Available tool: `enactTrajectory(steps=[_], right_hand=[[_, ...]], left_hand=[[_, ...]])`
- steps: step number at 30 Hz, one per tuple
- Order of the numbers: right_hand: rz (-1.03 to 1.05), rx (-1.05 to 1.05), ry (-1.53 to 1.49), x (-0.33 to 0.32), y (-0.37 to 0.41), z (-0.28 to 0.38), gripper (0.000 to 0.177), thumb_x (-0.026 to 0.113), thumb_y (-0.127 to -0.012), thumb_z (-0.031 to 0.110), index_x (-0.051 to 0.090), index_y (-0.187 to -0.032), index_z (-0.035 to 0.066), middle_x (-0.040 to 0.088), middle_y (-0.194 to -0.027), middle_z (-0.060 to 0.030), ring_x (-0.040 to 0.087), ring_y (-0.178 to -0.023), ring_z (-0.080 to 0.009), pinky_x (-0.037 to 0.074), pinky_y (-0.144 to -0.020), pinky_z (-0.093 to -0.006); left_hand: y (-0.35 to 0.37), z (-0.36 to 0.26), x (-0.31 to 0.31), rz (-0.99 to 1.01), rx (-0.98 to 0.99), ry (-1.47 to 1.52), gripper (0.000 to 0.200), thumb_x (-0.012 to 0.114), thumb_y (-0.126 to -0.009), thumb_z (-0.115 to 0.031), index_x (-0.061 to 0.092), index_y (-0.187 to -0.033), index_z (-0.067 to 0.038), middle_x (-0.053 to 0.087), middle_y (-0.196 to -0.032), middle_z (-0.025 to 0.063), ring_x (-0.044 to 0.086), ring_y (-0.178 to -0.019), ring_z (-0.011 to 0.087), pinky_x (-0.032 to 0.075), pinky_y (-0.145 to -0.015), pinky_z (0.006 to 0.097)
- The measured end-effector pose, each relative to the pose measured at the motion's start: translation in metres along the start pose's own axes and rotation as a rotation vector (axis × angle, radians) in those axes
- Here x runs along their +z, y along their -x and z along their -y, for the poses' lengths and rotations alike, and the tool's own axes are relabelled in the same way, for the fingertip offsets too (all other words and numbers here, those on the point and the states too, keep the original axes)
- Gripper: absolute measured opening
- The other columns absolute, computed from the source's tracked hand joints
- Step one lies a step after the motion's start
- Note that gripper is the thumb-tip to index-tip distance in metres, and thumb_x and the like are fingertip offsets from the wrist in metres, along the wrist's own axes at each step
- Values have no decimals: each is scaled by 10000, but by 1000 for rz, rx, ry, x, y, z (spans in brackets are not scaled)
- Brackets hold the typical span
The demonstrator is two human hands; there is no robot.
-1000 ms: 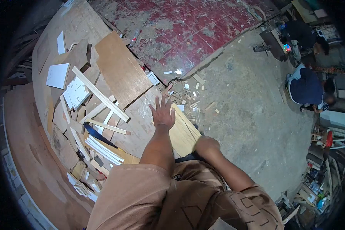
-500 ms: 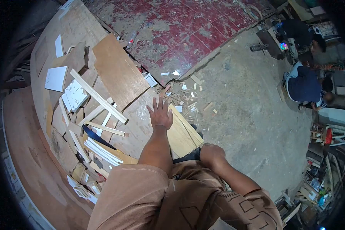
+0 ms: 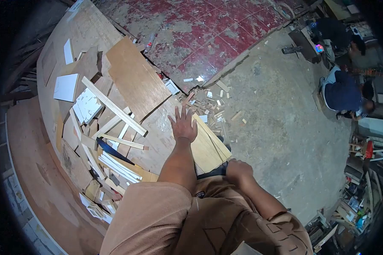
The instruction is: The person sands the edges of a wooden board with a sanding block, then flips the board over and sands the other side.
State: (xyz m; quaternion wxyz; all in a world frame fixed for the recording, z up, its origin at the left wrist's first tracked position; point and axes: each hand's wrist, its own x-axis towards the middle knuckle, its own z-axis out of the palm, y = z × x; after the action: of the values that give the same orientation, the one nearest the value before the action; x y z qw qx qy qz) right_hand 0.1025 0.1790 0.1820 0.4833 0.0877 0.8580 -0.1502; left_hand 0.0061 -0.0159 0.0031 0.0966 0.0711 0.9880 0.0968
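Observation:
My left hand (image 3: 184,127) lies flat with its fingers spread, on the plywood surface beside the left edge of a pale wooden board (image 3: 204,146). The board sits just in front of my lap, and a thin dark line runs along its right part. At the board's near right corner my right hand (image 3: 239,171) is closed in a fist. What the fist grips, if anything, is hidden by the fingers.
Left of my arm are a brown plywood sheet (image 3: 137,78), long wood strips (image 3: 115,108), white panels (image 3: 67,87) and a dark blue curved object (image 3: 112,151). Wood scraps (image 3: 210,106) litter the concrete floor (image 3: 276,110). Two people (image 3: 342,91) crouch at the right.
The whole scene has shifted slightly right in the view as my head moved. My left hand stays spread and my right fist stays at the board's corner.

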Motion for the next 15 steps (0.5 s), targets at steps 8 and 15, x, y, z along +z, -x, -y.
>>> enactTrajectory(steps=[8, 15], right_hand=[[-79, -67, 113, 33, -97, 25, 294, 470, -878, 123, 679, -1041, -6, 700, -975, -225, 702, -871, -367, 563, -747, -432], [-164, -25, -41, 42, -58, -4, 325, 478, -859, 156, 658, -1067, -18, 693, -1018, -209, 684, -923, -394, 559, -764, -438]], left_hand=[[0, 0, 0, 24, 3, -6, 509, 462, -919, -333, 447, -1386, -131, 235, -1562, 100, 117, -1462, 375, 101, -1110, 686], [-2, 0, -1, 96, -34, -49, 527, 428, -939, -384, 442, -1410, -149, 150, -1595, 58, 74, -1477, 334, 74, -1133, 660]])
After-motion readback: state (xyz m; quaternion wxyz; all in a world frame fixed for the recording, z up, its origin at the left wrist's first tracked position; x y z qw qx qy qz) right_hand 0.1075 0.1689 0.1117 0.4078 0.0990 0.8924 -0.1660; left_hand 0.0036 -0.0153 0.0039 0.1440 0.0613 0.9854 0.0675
